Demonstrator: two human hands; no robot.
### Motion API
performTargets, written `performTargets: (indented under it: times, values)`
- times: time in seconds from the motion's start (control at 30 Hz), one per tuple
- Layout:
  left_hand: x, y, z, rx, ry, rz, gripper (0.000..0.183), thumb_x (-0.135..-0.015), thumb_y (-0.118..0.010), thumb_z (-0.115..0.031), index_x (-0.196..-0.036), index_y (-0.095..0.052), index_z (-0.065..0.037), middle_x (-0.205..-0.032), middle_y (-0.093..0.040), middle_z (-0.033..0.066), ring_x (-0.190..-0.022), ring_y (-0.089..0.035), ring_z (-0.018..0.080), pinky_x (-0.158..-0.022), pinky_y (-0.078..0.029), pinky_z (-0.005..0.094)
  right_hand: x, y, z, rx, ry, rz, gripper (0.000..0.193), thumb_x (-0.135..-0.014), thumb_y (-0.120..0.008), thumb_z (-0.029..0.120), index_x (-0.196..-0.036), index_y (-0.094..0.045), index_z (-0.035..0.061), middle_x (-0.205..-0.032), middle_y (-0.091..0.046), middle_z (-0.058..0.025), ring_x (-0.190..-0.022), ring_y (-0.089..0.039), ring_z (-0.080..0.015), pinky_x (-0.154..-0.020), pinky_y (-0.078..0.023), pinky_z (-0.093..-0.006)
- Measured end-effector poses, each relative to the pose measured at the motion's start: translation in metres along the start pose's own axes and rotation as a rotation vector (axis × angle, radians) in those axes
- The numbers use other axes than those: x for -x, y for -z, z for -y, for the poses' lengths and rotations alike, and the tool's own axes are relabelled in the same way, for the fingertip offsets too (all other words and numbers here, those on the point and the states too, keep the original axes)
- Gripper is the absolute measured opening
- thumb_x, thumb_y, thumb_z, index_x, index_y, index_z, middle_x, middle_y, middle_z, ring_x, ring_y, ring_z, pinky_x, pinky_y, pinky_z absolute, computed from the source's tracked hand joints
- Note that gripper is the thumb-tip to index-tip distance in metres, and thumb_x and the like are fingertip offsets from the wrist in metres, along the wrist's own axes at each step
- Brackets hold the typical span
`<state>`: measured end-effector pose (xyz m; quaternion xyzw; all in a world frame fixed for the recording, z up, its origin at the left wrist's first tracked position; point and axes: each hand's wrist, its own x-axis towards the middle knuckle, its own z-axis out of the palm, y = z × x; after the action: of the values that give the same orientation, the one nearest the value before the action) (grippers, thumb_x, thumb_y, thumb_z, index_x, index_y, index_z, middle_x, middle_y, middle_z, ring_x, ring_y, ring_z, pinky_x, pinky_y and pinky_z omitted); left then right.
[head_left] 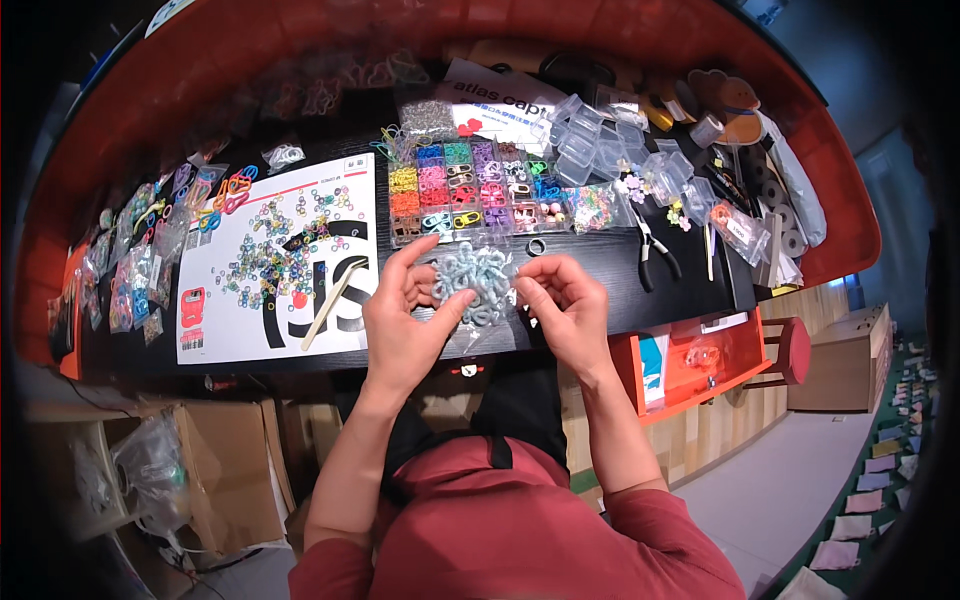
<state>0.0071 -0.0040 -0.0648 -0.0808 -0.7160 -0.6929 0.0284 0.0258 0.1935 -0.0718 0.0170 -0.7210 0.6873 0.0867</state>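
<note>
Holding a clear plastic bag (470, 285) of pale loops from both sides, the hands are over the front part of the dark worktop (625, 300); whether the bag's underside touches it cannot be told. The left hand (408, 318) cups the bag, thumb across the front and fingers curled at its left side, probably to support the bulk, while the right hand (566, 312) pinches the right edge between thumb and forefinger, likely to steady the thin film. Inside, the loops look whitish blue, rounded and heaped together, with glints off the wrapping. Just beyond sits a compartment box (500, 233), its small pieces largely parted by colour, presumably for easy finding. Leftward, little rings (268, 264) lie scattered on a white printed sheet (230, 328), whose pale ground shows them clearly, near a cream stick (331, 306); pliers (650, 243) lie to the right, seemingly within reach.
</note>
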Motion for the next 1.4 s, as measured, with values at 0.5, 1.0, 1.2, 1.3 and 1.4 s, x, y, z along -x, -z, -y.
performTargets:
  times: [0.5,1.0,1.2,1.3,1.4]
  values:
    - [0.0,0.003,-0.001,-0.034,0.015,0.07,0.059,-0.076,-0.083,-0.006,-0.129,-0.058,-0.004,-0.088,-0.065,0.0017,-0.074,-0.057,0.0047,-0.066,-0.048,0.0204,-0.002,0.003,0.008,0.124,-0.012,0.127,0.032,-0.08,-0.081,0.008,-0.106,-0.063,0.0004,-0.08,-0.059,0.0026,-0.064,-0.047,-0.0005,-0.055,-0.039,-0.0172]
    - [0.001,0.015,-0.001,-0.078,-0.091,0.245,0.031,-0.073,-0.084,-0.001,-0.1,-0.069,0.001,-0.095,-0.07,0.0083,-0.088,-0.066,0.0115,-0.077,-0.052,0.0267,-0.001,0.007,0.017,0.348,0.155,0.339,0.053,-0.069,-0.089,0.024,-0.113,-0.067,0.0036,-0.097,-0.066,-0.0034,-0.08,-0.057,-0.013,-0.067,-0.043,-0.0271]
    - [-0.002,0.009,-0.012,-0.123,-0.128,0.25,0.036,-0.071,-0.086,-0.008,-0.104,-0.071,-0.002,-0.093,-0.07,0.0061,-0.087,-0.065,0.0126,-0.077,-0.051,0.0269,-0.005,0.008,0.006,0.217,0.206,0.284,0.044,-0.068,-0.09,0.022,-0.101,-0.063,0.0062,-0.091,-0.064,-0.0023,-0.075,-0.056,-0.0118,-0.064,-0.044,-0.0264]
    - [-0.003,0.011,-0.008,-0.131,-0.159,0.263,0.035,-0.071,-0.087,-0.009,-0.101,-0.071,-0.002,-0.093,-0.069,0.007,-0.088,-0.065,0.0143,-0.078,-0.049,0.027,-0.004,0.008,0.008,0.215,0.183,0.29,0.046,-0.067,-0.091,0.022,-0.099,-0.062,0.0069,-0.09,-0.063,0.0,-0.074,-0.053,-0.0099,-0.064,-0.044,-0.0261]
    - [-0.001,0.012,-0.007,-0.106,-0.172,0.181,0.027,-0.069,-0.087,-0.007,-0.089,-0.071,0.001,-0.086,-0.07,0.009,-0.08,-0.067,0.0182,-0.073,-0.051,0.0285,-0.003,0.007,0.011,0.266,0.185,0.286,0.05,-0.068,-0.091,0.028,-0.103,-0.063,0.0065,-0.089,-0.062,-0.0016,-0.075,-0.057,-0.0126,-0.065,-0.046,-0.0272]
